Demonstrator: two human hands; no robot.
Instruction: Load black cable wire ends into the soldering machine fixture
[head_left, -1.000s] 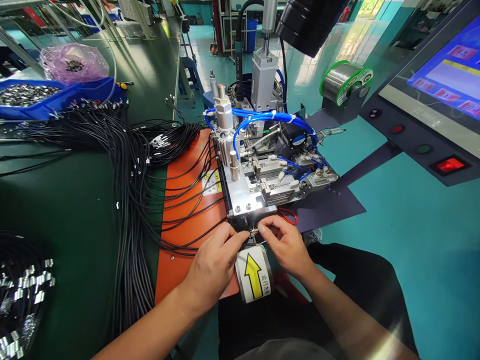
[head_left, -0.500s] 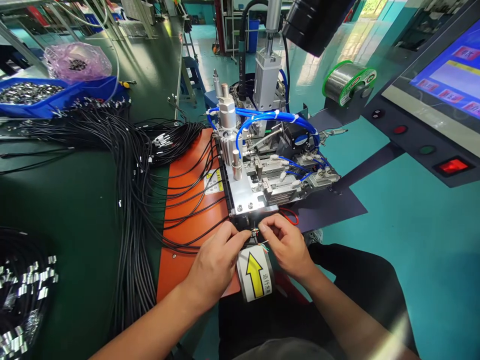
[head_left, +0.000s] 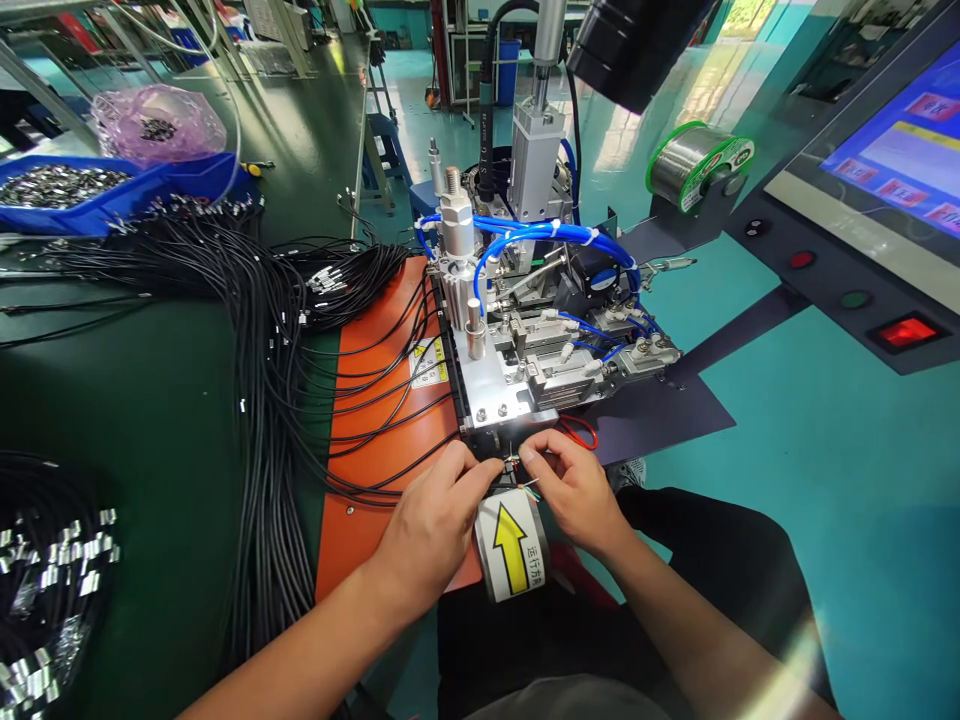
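Orange and flat, one panel lies at the right side of one dark green table in the head view. Two bare hands meet past its right edge, in front of one silver metal machine. The left hand has thumb and forefinger pinched at fine multicoloured wires; the right hand pinches at the same small cluster from the opposite side, its other fingers curled. These wires sit between the two sets of fingertips, just beside the machine's front edge, too small to count. Nearer the person, one second bunch of coloured wire ends pokes out above one curved white label bearing one yellow arrow. Several thin black cables cross the panel, too tangled to count. Two screw heads show on the machine's front plate. At far left is one pink plastic bag. To the right stand one silver wire spool with two green rims and one dark control box with one lit red switch, one red button and one green button.
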